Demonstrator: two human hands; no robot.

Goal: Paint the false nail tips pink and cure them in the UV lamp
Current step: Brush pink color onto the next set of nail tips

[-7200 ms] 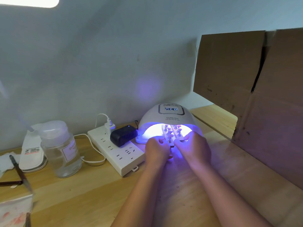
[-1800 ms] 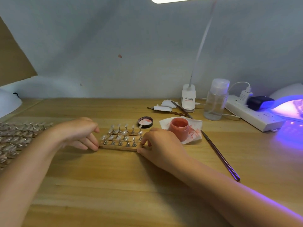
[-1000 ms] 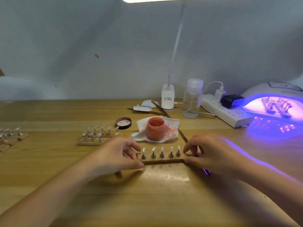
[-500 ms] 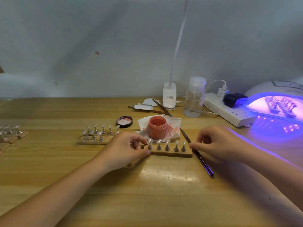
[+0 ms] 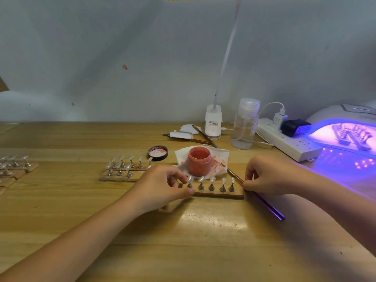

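A wooden table [image 5: 61, 210] is filling the lower half of the frame, running back to a plain pale wall, with a white desk lamp [image 5: 213, 123] standing at centre right and its bright head glowing along the top edge. At centre, a wooden strip [image 5: 217, 193] is carrying five unpainted false nail tips [image 5: 211, 180] on small metal stands. The left hand [image 5: 160, 188] is pinching the strip's left end, fingers curled around it, while the right hand [image 5: 266, 176] is curling its fingers at the right end, pinching a thin brush [image 5: 262, 202] that is lying slanted toward the lower right. Just behind the strip, an open jar of pink polish [image 5: 199, 161] is sitting on a stained tissue [image 5: 220, 157], its lid [image 5: 158, 153] lying beside it. More strips of tips [image 5: 124, 169] are waiting at centre left and at the left edge. At the right edge, the UV lamp [image 5: 345, 131] is glowing violet over strips inside it, beside a power strip [image 5: 289, 143] and a clear pump bottle [image 5: 245, 125].
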